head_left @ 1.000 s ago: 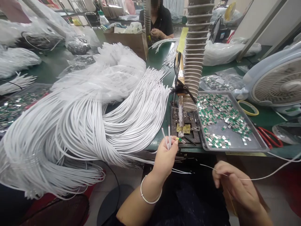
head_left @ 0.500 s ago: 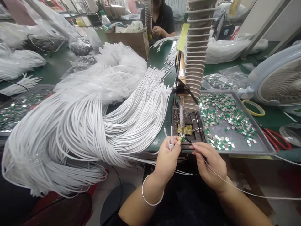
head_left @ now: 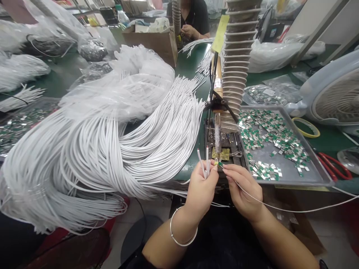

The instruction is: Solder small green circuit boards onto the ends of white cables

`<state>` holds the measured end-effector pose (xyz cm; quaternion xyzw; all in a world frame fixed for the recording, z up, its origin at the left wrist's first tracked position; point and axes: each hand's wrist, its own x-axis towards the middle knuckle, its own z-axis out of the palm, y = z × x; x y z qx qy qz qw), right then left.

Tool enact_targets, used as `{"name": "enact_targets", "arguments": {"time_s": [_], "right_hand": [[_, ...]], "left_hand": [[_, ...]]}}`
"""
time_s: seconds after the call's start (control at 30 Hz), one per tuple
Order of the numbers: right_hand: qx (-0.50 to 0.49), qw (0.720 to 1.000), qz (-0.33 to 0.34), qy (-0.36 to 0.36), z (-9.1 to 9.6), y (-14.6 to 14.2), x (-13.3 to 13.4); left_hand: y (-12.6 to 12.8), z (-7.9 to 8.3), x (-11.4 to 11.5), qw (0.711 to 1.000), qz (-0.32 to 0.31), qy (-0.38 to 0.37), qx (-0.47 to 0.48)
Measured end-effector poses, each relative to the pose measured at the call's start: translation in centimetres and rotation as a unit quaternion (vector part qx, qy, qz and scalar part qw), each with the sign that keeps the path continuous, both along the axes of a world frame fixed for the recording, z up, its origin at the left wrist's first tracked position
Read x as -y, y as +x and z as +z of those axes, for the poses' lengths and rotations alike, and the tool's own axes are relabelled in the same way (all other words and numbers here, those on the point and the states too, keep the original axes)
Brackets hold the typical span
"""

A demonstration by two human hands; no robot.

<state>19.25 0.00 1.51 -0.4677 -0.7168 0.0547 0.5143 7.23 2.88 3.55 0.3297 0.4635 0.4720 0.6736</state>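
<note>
My left hand (head_left: 202,188) is closed around short pieces of white cable (head_left: 207,155), whose stripped ends point up. At its fingertips, a small green circuit board (head_left: 220,164) sits just below the tip of an upright soldering iron (head_left: 218,130). My right hand (head_left: 246,192) pinches a thin solder wire (head_left: 291,211), which trails off past the right edge. Its fingertips are close to the board and the iron tip; whether they touch the board I cannot tell. Beneath the iron lies a yellow sponge (head_left: 224,153) in a dark stand (head_left: 241,158).
A big bundle of white cables (head_left: 157,149) fills the left side. To the right are a grey tray (head_left: 294,177) of small boards, red-handled pliers (head_left: 333,166), a tape roll (head_left: 305,127) and a fan (head_left: 336,93). A ribbed hose (head_left: 237,67) hangs behind the iron. A person (head_left: 189,22) sits opposite.
My right hand has moved left and slightly up, bringing its fingertips to the board by my left fingers. The solder wire trails higher on the right. My left hand stays nearly in place.
</note>
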Motion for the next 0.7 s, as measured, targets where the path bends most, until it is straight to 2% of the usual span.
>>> {"name": "enact_targets", "arguments": {"time_s": [0.7], "right_hand": [[0.008,0.999,-0.011,0.05,0.9,-0.5,-0.9]], "left_hand": [[-0.2,1.4,-0.1,0.999,-0.004,0.03,-0.01]]}}
